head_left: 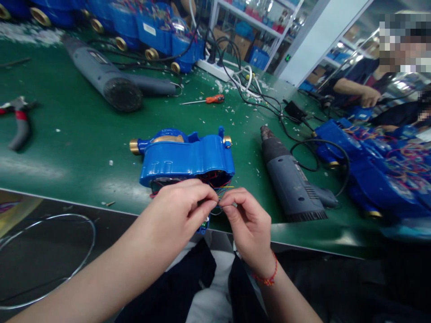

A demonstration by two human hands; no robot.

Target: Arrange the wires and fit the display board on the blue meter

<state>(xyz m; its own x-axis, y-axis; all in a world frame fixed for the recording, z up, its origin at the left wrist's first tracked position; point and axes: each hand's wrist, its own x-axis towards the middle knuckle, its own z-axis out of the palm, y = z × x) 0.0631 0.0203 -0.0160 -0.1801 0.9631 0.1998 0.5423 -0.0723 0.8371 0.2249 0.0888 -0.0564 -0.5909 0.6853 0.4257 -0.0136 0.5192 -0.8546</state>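
A blue meter housing (185,157) with brass fittings lies on the green table (101,166) near its front edge. Thin wires (227,187) come out of the opening on its near side. My left hand (186,202) pinches thin wires between thumb and forefinger just in front of the housing. Close against it, fingertips nearly touching, my right hand (245,217) pinches the wires too. A small blue part with a green board (204,223) hangs below my left fingertips, partly hidden by that hand.
One grey heat gun (289,179) lies right of the housing, another (104,76) at the back left. An orange screwdriver (214,98), pliers (20,119), a power strip (215,70) and cables lie around. More blue meters (377,170) stand right and behind. A person's hand (370,96) is at the upper right.
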